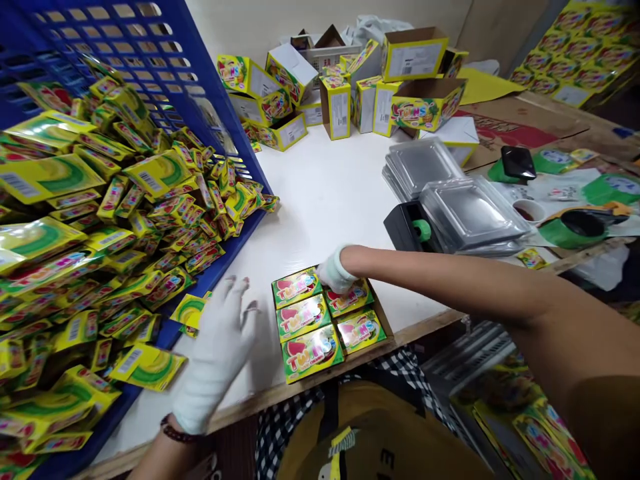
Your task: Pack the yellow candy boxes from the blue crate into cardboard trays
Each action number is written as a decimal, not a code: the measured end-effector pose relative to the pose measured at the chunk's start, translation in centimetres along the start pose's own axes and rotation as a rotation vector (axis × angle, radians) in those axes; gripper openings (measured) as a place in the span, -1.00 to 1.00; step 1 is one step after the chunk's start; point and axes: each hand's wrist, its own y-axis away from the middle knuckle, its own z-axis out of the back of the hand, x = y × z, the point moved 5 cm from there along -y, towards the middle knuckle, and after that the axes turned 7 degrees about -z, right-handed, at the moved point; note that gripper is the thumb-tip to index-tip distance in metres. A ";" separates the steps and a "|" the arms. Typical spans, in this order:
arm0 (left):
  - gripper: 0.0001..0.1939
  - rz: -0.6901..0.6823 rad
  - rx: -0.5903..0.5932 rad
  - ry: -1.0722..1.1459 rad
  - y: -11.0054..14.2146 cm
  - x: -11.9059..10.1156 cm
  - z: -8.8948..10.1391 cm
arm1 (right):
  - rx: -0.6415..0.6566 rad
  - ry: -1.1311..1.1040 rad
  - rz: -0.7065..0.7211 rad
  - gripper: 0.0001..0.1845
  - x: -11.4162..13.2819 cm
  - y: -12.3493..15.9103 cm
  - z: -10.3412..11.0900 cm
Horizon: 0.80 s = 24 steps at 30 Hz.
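My left hand [220,353], in a white glove with bare fingertips, is over the white table beside the crate, its fingers apart and holding nothing. My right hand [336,270], also white-gloved, reaches down onto the far edge of a shallow carton [385,327] at the table's front edge. Its fingers point downward and are mostly hidden behind the glove. Small yellow-green candy boxes [311,352] marked TWINS lie face up in two columns inside the carton. A loose candy box [189,311] is just left of my left fingertips.
On the left, a tipped blue plastic crate [220,100] spills many candy boxes. Open display cartons [425,107] are piled at the back. Clear plastic lids [475,210] and a black tape dispenser [400,227] stand right. A paper cup [529,211] is farther right.
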 end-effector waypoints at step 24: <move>-0.41 0.084 0.139 0.474 -1.8 -0.8 4.5 | -0.642 -0.228 0.099 -0.57 -0.2 5.9 3.1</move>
